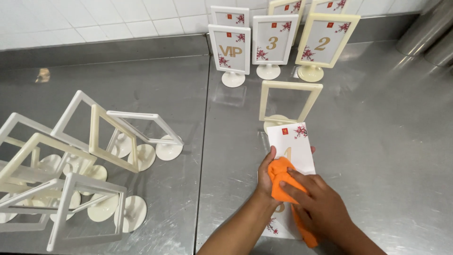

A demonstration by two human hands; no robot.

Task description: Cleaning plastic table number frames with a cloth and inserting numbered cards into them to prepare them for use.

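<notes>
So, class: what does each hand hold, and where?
Right hand presses an orange cloth by its top onto the white card; left hand steadies the card's left edge.

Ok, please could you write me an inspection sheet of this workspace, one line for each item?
Surface: steel counter, two sheets meeting at a seam; scuffed.
Job's things: white card with flower print lies flat; orange cloth pressed on it; empty cream frame stands upright just behind.
Clutter: pile of empty frames, tipped over, at the left; filled sign stands upright in rows at the back.
Grippers: left hand steadies the card; right hand presses the cloth.
Cables: nothing seen.
Surroundings: white tiled wall behind; metal cylinders at the upper right.
</notes>
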